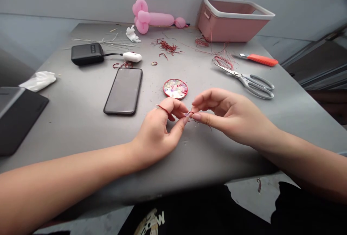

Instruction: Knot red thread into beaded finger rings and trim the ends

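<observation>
My left hand (159,130) and my right hand (225,114) meet fingertip to fingertip over the grey table (81,119). Between them they pinch a small pale bead (187,114) strung on thin red thread (163,109). The thread loops over my left index finger, and a short end trails below my right fingers. Just beyond the hands sits a round red lid (175,88) filled with several pale and coloured beads.
A black phone (124,90) lies left of the lid. Scissors (248,80) and an orange-handled tool (258,59) lie at the right, near a pink basket (233,20). Red thread scraps (166,46), a pink balloon (151,18), a power bank (87,53) and a black case (16,119) surround them.
</observation>
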### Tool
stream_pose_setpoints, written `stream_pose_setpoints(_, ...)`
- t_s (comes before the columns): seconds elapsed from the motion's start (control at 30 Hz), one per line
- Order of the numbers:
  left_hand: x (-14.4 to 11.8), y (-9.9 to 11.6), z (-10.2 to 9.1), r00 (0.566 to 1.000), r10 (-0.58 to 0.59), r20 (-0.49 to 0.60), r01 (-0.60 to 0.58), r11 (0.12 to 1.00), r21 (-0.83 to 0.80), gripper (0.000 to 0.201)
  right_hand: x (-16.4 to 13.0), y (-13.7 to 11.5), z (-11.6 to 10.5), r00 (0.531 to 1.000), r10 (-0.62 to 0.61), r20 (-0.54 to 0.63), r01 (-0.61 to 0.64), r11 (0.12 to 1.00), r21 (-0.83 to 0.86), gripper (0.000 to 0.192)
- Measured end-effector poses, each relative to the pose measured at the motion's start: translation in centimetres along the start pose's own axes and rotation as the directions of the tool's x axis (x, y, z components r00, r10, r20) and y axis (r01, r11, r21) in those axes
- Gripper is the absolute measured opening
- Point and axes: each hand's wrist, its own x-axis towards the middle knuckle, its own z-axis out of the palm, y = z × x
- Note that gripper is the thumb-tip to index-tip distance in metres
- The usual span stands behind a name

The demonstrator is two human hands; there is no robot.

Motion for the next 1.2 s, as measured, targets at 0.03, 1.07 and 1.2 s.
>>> stream_pose_setpoints(0.03,0.0,0.0,0.0,1.000,0.011,-0.001,-0.011,1.000,0.025,0.010,0.0,-0.1,0.0,0.998,0.044,0.039,-0.047,0.997,0.069,0.027)
stream_pose_setpoints(1.07,0.1,0.2,0.0,0.995,-0.066,0.072,0.071,0.995,-0.069,0.011,0.2,0.8,-0.7,0.537,-0.726,0.429,0.717,0.125,-0.686,0.013)
stream_pose_setpoints(1.2,0.0,0.2,0.0,0.991,-0.078,0.106,0.089,0.990,-0.106,0.011,0.3,0.7,-1.1,0.483,-0.705,0.520,0.730,-0.003,-0.683,0.013)
